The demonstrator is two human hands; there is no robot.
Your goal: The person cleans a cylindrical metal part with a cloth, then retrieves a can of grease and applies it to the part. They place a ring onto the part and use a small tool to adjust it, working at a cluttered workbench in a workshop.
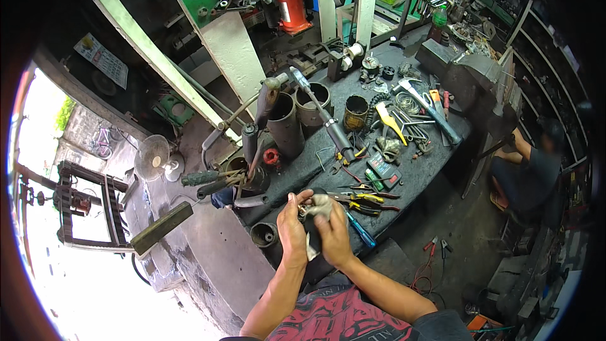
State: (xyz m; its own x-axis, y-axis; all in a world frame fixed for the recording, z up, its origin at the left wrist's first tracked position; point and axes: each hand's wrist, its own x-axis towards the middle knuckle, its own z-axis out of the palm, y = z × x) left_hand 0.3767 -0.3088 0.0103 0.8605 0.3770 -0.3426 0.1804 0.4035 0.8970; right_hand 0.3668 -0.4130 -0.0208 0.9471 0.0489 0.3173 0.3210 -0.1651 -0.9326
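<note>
My left hand (291, 227) and my right hand (333, 235) meet over the near edge of a dark workbench (424, 170). Between them they hold a small grey metal part wrapped in a whitish rag (315, 209); the rag's tail hangs below my palms. The part itself is mostly hidden by my fingers. A blue-handled screwdriver (360, 230) lies just right of my right hand. Yellow-handled pliers (363, 201) rest a little farther back.
The bench carries several metal cylinders (285, 125), a long shock-absorber rod (325, 120), a hammer (429, 108) and loose wrenches (410, 127). A bench vise (470, 79) stands at the far right. Another person (530, 170) crouches right of the bench. A fan (154, 159) stands left.
</note>
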